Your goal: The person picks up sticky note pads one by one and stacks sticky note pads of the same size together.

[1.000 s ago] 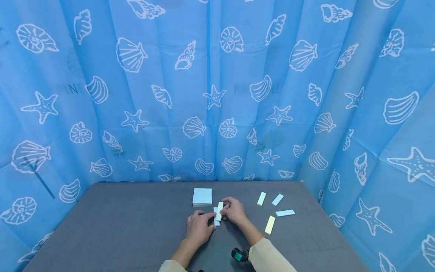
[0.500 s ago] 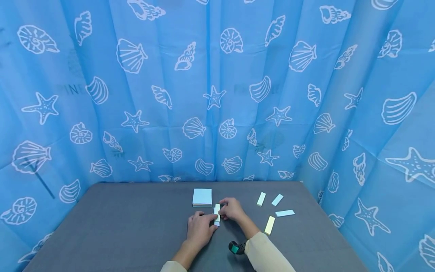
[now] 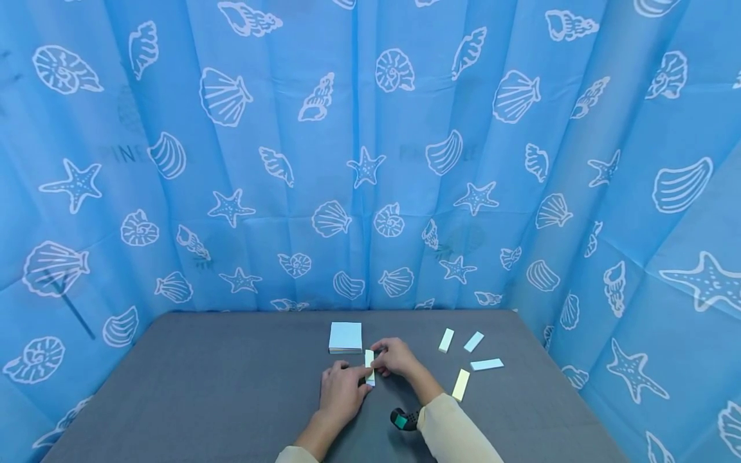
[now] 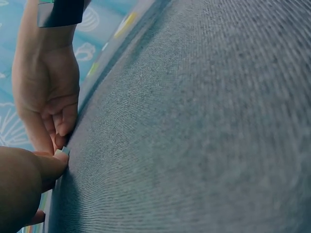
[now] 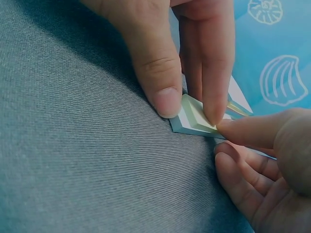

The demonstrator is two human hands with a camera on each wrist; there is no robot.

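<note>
Lower centre: left hand, half-closed, pinches a white strip steady; right hand, fingers bent, grips the yellow strip atop, apparently to keep edges aligned.

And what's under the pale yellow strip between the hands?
Under the pale yellow strip is a pale blue strip, its near end and part of one side showing. The rest of its top is covered; its underside can't be seen.

Left hand palm down, right hand just beside; fingers of both bent; forearms angled inward.
</note>
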